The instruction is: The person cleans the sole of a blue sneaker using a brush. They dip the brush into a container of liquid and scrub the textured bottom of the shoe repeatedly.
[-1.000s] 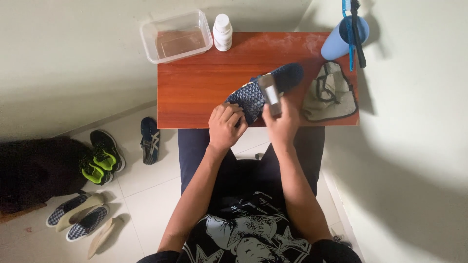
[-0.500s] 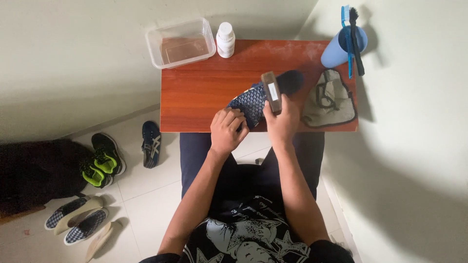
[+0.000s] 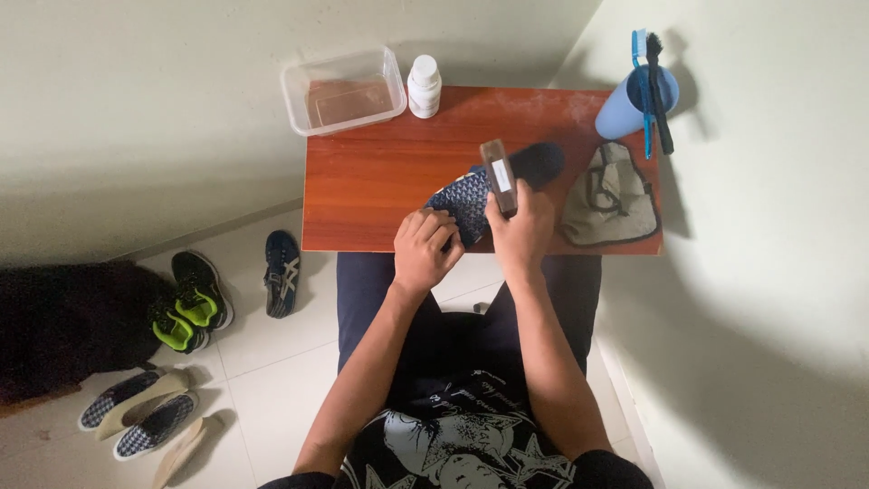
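A dark blue shoe (image 3: 471, 195) lies sole-up on the red-brown table (image 3: 371, 181), its toe pointing to the back right. My left hand (image 3: 425, 249) grips the shoe's heel end at the table's front edge. My right hand (image 3: 523, 226) holds a brown wooden brush (image 3: 498, 177) and presses it against the patterned sole. The bristles face the sole and are hidden.
A clear plastic tub (image 3: 344, 89) and a white bottle (image 3: 424, 86) stand at the table's back. A blue cup (image 3: 625, 104) with brushes and a grey-green cloth bag (image 3: 611, 195) sit at the right. Several shoes (image 3: 195, 303) lie on the floor at the left.
The brush has shifted slightly along the sole under my right hand. My left hand keeps its hold on the shoe's heel end.
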